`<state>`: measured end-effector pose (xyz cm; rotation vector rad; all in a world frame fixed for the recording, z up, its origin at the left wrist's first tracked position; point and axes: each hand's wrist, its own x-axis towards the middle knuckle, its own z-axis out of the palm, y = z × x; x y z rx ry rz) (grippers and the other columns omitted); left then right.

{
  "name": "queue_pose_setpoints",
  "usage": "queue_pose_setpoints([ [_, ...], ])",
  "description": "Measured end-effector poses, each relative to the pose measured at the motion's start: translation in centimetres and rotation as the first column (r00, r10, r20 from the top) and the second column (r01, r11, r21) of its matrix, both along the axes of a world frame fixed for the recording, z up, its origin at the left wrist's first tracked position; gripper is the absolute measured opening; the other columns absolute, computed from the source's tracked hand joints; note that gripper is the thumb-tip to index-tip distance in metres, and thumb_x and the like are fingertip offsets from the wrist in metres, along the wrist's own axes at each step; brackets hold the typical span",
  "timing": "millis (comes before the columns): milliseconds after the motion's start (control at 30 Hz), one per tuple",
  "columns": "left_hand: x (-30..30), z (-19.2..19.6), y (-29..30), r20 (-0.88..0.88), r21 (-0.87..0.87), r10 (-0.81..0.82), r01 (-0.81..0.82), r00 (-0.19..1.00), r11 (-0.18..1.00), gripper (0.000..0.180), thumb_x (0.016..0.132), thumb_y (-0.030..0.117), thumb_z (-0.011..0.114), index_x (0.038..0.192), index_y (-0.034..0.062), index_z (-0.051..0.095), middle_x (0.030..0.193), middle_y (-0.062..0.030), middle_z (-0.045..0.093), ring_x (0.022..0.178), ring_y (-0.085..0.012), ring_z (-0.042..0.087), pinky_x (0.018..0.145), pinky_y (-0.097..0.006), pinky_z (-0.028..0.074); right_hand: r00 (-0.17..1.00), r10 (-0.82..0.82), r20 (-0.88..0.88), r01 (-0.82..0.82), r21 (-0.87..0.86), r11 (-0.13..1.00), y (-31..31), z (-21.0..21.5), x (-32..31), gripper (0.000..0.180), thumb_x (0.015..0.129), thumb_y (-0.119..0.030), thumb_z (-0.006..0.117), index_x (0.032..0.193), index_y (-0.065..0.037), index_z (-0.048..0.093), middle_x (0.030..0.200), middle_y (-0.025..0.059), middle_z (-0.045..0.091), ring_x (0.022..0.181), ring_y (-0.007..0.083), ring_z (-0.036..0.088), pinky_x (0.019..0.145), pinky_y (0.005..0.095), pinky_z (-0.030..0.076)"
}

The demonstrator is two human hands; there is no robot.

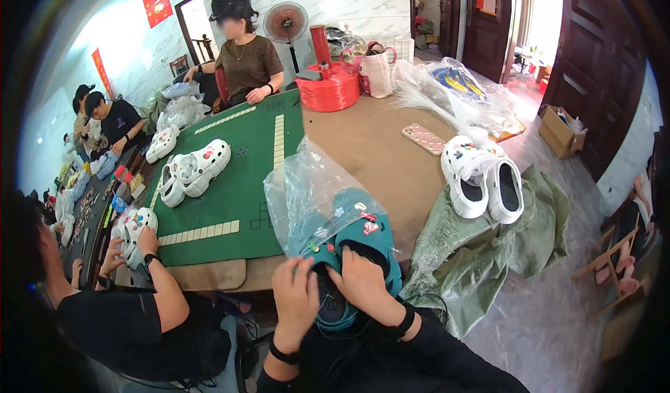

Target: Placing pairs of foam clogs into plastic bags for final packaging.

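In front of me is a pair of teal clogs [357,231] with colourful charms, toes pointing away. A clear plastic bag [299,192] covers part of their toe ends and spreads left over the green mat. My left hand [296,297], fingers bent together, grips the bag's near edge beside the left clog. Over the right clog's opening lies my right hand [361,281], its fingers curled into the shoe and its thumb between the two clogs. The clogs' heels hang past the table's near edge.
White clogs [481,177] rest on a green woven sack [481,253] at right; a phone [423,140] lies nearby. The green mat [269,124] bears white tiles and more white clogs [199,166]. Behind are red strapping [328,94] and a fan. Co-workers sit left and across.
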<state>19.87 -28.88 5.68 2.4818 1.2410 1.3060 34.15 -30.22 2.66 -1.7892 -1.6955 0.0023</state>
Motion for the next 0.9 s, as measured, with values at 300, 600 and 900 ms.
queue_pose_setpoints([
  [300, 2.5, -2.0, -6.6, -0.356, -0.047, -0.185, 0.180, 0.916, 0.983, 0.073, 0.072, 0.036, 0.075, 0.128, -0.0012, 0.048, 0.092, -0.0166, 0.059, 0.087, -0.0316, 0.057, 0.083, -0.043, 0.043, 0.990, 0.070, -0.122, -0.092, -0.186, 0.978, -0.5, 3.1, 3.3, 0.053, 0.080, -0.049, 0.065, 0.099, 0.001, 0.056, 0.074, 0.0155, 0.063, 0.070, 0.0304, 0.064, 0.059, 0.0365, 0.051],
  [600, 4.5, -3.0, -6.3, -0.453, -0.064, -0.017, -0.014, 0.891, 0.998, 0.072, 0.067, 0.036, 0.076, 0.132, 0.0184, 0.051, 0.110, -0.0268, 0.055, 0.100, -0.0390, 0.053, 0.089, -0.046, 0.039, 0.538, 0.074, -0.840, -0.045, 0.060, 0.997, -1.0, 2.9, 8.4, 0.020, 0.085, -0.013, 0.065, 0.101, -0.002, 0.066, 0.082, 0.0095, 0.067, 0.073, 0.0196, 0.065, 0.068, 0.0289, 0.051],
  [900, 5.0, -3.6, -6.2, -0.495, -0.116, 0.040, -0.112, 0.868, 0.987, 0.057, 0.066, 0.038, 0.076, 0.115, 0.0153, 0.059, 0.114, -0.0320, 0.051, 0.108, -0.0462, 0.048, 0.089, -0.047, 0.038, 0.632, 0.225, -0.742, -0.216, 0.110, 0.970, 3.3, -3.5, 12.1, 0.033, 0.089, -0.001, 0.055, 0.122, -0.003, 0.057, 0.121, 0.0081, 0.057, 0.106, 0.0176, 0.056, 0.090, 0.0293, 0.045],
])
